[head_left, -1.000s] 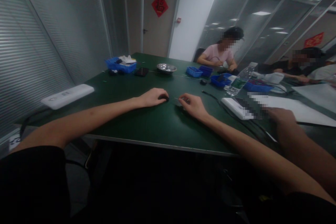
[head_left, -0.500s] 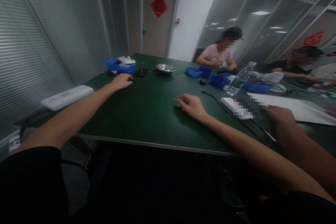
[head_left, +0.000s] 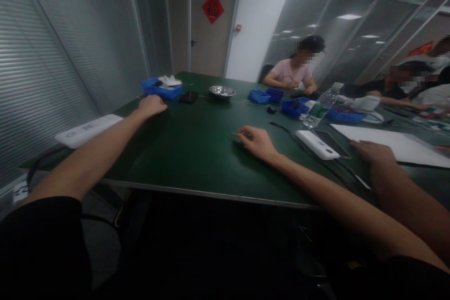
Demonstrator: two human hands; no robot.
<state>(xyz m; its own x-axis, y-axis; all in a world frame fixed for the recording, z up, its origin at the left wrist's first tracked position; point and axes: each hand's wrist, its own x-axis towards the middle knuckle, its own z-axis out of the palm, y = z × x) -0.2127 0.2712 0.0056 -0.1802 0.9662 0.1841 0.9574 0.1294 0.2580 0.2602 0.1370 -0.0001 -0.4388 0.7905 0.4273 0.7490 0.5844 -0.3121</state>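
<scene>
My left hand (head_left: 152, 105) is over the far left of the green table (head_left: 190, 154), just below a blue basket (head_left: 156, 90). Its fingers curl down and together; a dark spot shows at the fingertips, too small to identify. My right hand (head_left: 259, 142) rests near the table's middle, thumb and forefinger pinched. From the pinch a thin, pale, needle-like piece (head_left: 234, 134) sticks out to the left. Beyond the hands stand a shiny metal bowl (head_left: 222, 96) and a black phone (head_left: 189, 97), which lies flat.
At left lies a white power bank (head_left: 87, 130). On the right are a white device (head_left: 316, 145) with cables, a water bottle (head_left: 321, 107), a white board (head_left: 390, 143) and several blue baskets (head_left: 259, 96). Another person's hand (head_left: 374, 151) rests close by; co-workers sit farther back.
My left hand has shifted left and slightly up, away from the phone. My right hand keeps its place and pinch. Another person has come into view at the far right.
</scene>
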